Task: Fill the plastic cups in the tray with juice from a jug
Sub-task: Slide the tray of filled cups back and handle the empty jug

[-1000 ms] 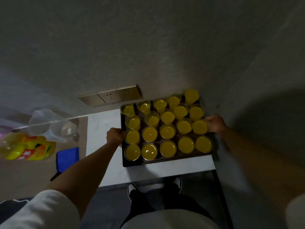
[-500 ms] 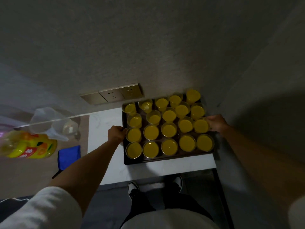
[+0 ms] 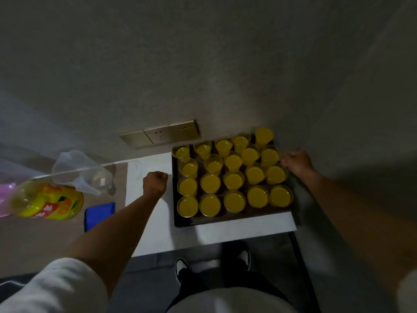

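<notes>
My left grip [image 3: 155, 182] curled, empty, beside tray [image 3: 225, 219]; right grip [image 3: 295, 161] at tray's right edge, closure unclear. Cups [image 3: 211, 184] brimful, flimsy: I'd lift level by both rims.

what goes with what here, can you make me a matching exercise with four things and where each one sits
Things:
1 tray
2 jug
3 blue cloth
4 juice bottle

Places:
a. on its side at the far left
b. on the white table, full of filled cups
c. behind the bottle, clear and empty
d. right of the bottle, near the white table's edge

Pairs: 1-b, 2-c, 3-d, 4-a
</notes>
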The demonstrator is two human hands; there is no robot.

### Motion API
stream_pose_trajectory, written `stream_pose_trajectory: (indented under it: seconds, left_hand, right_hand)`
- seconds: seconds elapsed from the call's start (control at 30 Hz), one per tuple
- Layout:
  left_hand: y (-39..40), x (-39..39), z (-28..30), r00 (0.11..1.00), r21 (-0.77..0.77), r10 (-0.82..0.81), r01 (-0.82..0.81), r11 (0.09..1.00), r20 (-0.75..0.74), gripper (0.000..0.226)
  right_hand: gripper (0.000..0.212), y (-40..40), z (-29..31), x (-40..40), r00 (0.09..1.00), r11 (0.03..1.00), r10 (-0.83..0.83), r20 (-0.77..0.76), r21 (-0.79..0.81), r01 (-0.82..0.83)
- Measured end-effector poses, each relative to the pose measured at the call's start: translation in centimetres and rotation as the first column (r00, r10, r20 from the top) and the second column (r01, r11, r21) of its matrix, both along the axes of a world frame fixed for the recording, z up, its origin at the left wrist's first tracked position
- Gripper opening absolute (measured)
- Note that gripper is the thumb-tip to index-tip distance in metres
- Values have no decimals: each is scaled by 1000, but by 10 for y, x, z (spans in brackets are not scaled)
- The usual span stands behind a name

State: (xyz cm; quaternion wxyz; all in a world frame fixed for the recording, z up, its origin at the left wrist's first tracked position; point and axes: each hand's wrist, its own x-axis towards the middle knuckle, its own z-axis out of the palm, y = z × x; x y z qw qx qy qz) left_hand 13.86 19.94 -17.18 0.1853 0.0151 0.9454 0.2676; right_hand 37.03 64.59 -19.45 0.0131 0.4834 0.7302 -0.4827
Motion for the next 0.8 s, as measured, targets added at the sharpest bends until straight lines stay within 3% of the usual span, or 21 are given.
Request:
stream_pose_trajectory:
  seconds: [0.17,0.4,0.57,0.7,0.8]
  left_hand:
    - [-7,4,6,999,28,-28,29,999,-18,29]
    - [-16,5,18,1000,92,-18,19,996,-14,27]
    - [-36,1,24,1000,135,14,-14,991,0,24]
    - [-63,-7,17,998,159,39,-45,986,41,23]
    - [-86,-16,12,996,188,65,-74,979,54,23]
  right_hand:
    - [29,-40,72,-9,994,959,109,-4,262,-104]
    - [24,-62,92,-17,990,922,140,26,362,-140]
    - [13,-90,100,-25,989,931,146,-14,340,-132]
    - [18,-122,104,-45,981,932,195,-10,312,-182]
    - [34,-149,103,-66,975,940,218,-46,277,-197]
